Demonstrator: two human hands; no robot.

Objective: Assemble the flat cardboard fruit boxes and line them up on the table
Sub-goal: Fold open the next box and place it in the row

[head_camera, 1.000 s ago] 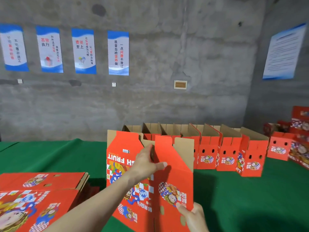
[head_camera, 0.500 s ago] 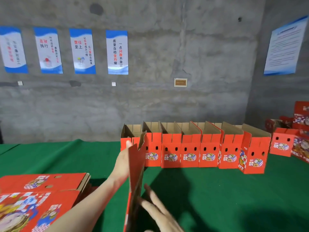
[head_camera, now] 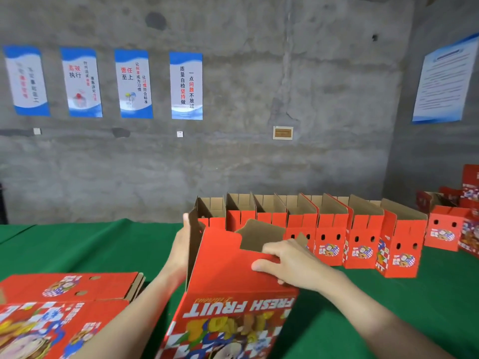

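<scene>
I hold a red FRESH FRUIT cardboard box [head_camera: 233, 288] in front of me, opened into a tube and tilted toward me, print upside down. My left hand [head_camera: 181, 242] lies flat against its left side panel, fingers straight up. My right hand [head_camera: 287, 263] grips the top flap at its right edge, thumb on the red face, fingers curled over it. Behind it a row of several assembled open-topped red boxes [head_camera: 331, 229] stands on the green table [head_camera: 77, 244].
A stack of flat, unfolded red boxes [head_camera: 64, 301] lies at my lower left. More red boxes [head_camera: 448, 226] stand at the far right. A grey concrete wall with blue posters [head_camera: 185, 85] rises behind the table.
The box went from edge-on and nearly flat to opened out and tilted toward me. My right hand rose from below it onto the top flap; my left stays on the left panel.
</scene>
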